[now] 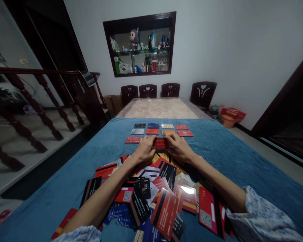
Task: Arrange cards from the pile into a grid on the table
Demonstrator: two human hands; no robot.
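Between my two hands is a red card (161,144), held up over the near pile. My left hand (145,148) pinches its left end, and my right hand (179,148) pinches its right end. Beyond them lie rows of cards on the blue cloth, among them a dark card (139,125), an orange card (168,133) and a red card (185,133). Just left of my left hand rests another red card (133,140). Under my forearms spreads a loose pile of overlapping cards (141,201) in red, black, blue and white, partly hidden by my arms.
The blue cloth (232,161) covers the near part of a long table, whose marbled top (161,108) shows at the far end. Dark chairs (170,90) stand around that end. A stair railing (45,101) runs along the left, and a wall niche (141,43) holds shelved items.
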